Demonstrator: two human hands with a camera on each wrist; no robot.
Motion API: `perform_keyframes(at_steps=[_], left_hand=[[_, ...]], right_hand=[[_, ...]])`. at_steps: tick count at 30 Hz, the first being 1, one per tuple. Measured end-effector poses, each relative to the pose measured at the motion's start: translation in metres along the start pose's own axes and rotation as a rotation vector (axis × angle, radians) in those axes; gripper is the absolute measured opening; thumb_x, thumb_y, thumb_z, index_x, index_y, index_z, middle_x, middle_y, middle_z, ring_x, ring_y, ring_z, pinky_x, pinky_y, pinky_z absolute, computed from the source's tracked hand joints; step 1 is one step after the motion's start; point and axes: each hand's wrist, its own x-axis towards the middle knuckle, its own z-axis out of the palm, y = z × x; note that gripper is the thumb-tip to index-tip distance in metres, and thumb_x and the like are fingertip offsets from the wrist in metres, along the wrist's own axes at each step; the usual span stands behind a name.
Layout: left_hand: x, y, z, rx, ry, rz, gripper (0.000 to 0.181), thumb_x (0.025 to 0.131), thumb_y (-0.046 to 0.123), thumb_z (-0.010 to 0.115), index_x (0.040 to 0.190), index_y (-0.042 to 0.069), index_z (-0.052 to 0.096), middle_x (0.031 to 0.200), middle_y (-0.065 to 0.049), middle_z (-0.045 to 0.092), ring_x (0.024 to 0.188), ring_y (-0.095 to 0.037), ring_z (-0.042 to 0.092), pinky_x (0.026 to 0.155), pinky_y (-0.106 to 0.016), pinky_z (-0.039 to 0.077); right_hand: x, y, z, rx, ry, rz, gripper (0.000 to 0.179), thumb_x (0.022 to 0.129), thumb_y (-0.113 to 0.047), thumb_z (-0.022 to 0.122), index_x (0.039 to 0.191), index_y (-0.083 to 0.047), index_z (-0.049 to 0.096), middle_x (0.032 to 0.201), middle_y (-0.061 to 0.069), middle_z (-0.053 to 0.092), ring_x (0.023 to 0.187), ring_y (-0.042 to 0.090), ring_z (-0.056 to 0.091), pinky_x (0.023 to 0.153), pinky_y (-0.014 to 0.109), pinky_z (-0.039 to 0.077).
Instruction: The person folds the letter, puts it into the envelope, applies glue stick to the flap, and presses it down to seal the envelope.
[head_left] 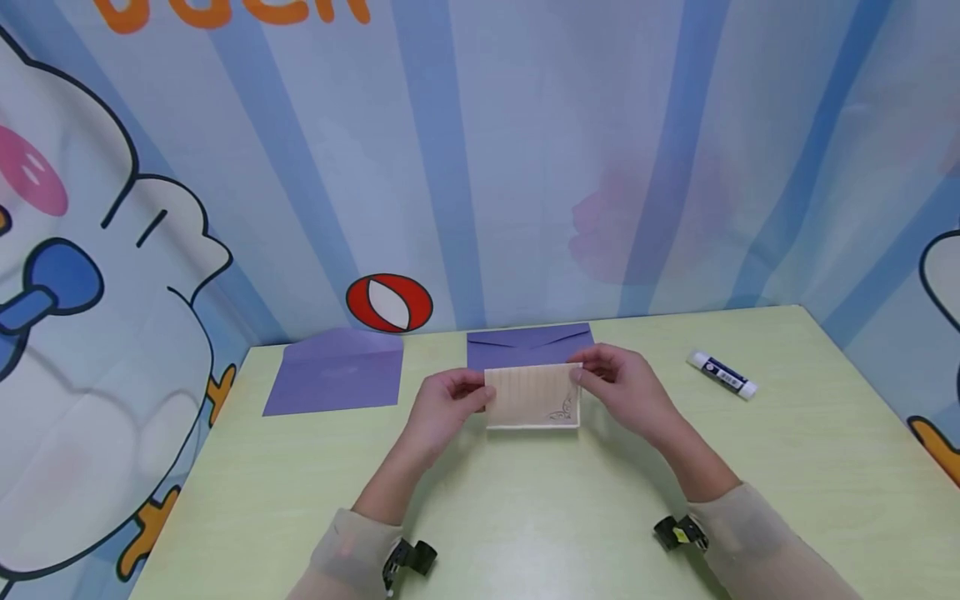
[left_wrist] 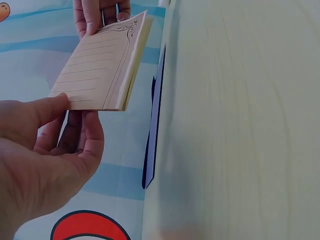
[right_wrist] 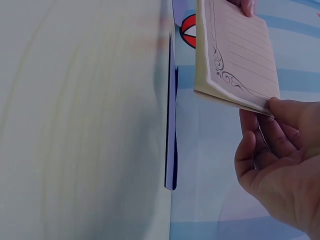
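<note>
a: what are the fingers doing?
b: grasping, both sets. the left hand (head_left: 444,410) pinches the lined notepaper (head_left: 531,398) by its left edge, thumb in front; the right hand (head_left: 628,387) pinches its upper right corner.
a: so where's the paper?
b: just below the middle of the head view, held above the surface (head_left: 540,517). a purple envelope (head_left: 529,337) lies behind it, partly hidden.
a: and further out?
b: an open-flapped purple envelope (head_left: 341,385) at left of the frame, a glue stick (head_left: 722,374) at right.
a: what could go wrong?
b: the paper's layers gape along an edge, so a slack pinch could let them slip out of line; uneven pulling might crease or tear it.
</note>
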Motion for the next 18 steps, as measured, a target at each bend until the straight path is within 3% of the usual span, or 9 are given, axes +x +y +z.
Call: perform_keyframes(at_steps=[4,12,18], left_hand=[[0.0,0.001,0.001,0.082,0.037,0.053,0.011,0.099,0.007,0.075,0.108,0.001,0.078,0.096,-0.007,0.073,0.087,-0.019,0.068,0.089,-0.051,0.061],[-0.005,0.004,0.006,0.229,0.048,0.161,0.007,0.098,0.01,0.077,0.103,0.005,0.08,0.092,-0.003,0.073,0.085,-0.018,0.065,0.075,-0.028,0.056],[-0.013,0.01,0.017,0.292,0.034,0.199,0.007,0.099,0.013,0.078,0.104,0.008,0.08,0.092,0.001,0.073,0.084,-0.017,0.064,0.074,-0.03,0.057]], right_hand=[[0.0,-0.001,0.0,-0.12,0.007,-0.067,0.012,0.105,-0.013,0.069,0.113,-0.006,0.075,0.1,0.004,0.074,0.089,0.023,0.067,0.075,0.032,0.056],[-0.003,-0.009,0.005,-0.315,-0.001,-0.207,0.009,0.103,-0.01,0.07,0.107,-0.009,0.078,0.1,-0.001,0.074,0.093,0.019,0.068,0.085,0.05,0.057],[-0.006,-0.019,0.015,-0.397,0.007,-0.371,0.005,0.098,-0.007,0.076,0.101,-0.01,0.08,0.096,-0.002,0.075,0.085,0.014,0.066,0.075,0.042,0.057]])
